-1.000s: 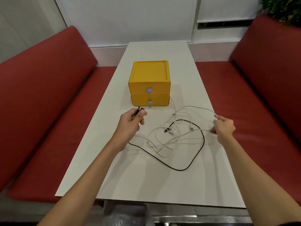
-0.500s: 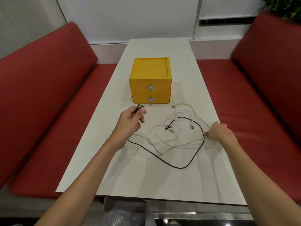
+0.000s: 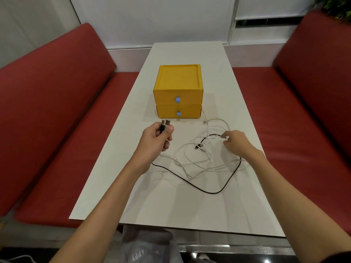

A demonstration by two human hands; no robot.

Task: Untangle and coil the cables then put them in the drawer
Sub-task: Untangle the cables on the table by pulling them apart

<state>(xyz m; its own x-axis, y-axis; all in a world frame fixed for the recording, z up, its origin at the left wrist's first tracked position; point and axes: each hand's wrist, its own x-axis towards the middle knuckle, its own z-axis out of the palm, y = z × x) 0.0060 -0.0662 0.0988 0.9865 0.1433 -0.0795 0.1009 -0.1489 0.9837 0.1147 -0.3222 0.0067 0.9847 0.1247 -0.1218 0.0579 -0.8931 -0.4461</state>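
A yellow two-drawer box (image 3: 178, 92) with blue pulls stands mid-table, both drawers closed. In front of it lies a tangle of white cables (image 3: 199, 158) with a black cable (image 3: 212, 192) looping around them. My left hand (image 3: 155, 139) is closed on dark USB plugs (image 3: 164, 123) that stick out above my fingers. My right hand (image 3: 236, 143) hovers over the right side of the tangle, fingers spread and curled, its fingertips at a white connector; I cannot tell whether they pinch it.
The white table (image 3: 152, 202) runs between two red benches (image 3: 57, 120), (image 3: 303, 120). A white wall and window frame stand behind the table's far end. Grey clothing (image 3: 148, 249) shows below the near edge.
My right hand let go of the white cable it had lifted at the right and moved left over the tangle. My left hand rose slightly with the plugs. The cables settled on the table.
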